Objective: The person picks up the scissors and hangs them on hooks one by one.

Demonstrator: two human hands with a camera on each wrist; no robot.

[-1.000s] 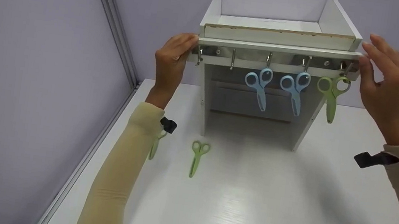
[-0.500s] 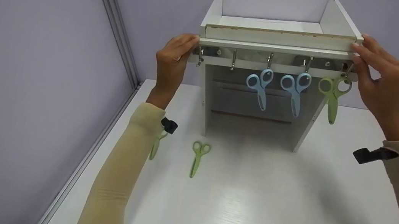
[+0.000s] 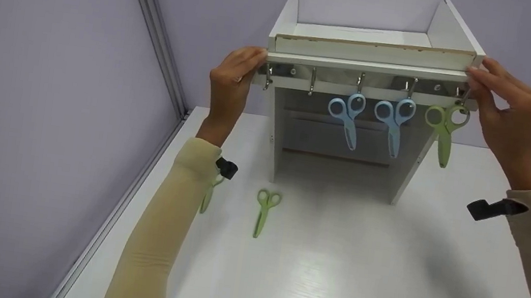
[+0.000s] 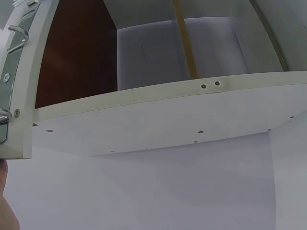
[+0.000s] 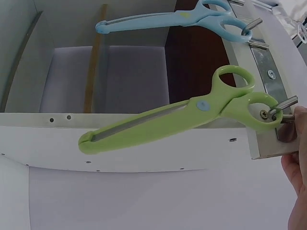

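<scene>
Both hands, left (image 3: 230,80) and right (image 3: 511,117), grip the hook rail's (image 3: 366,85) ends.

head above, wrists close beneath rack (image 3: 367,80)

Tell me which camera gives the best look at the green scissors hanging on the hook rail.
The right wrist view: the hanging green scissors fill the frame, a handle ring over the end hook. The head view shows them small beside the right hand. The left wrist view misses them.
</scene>
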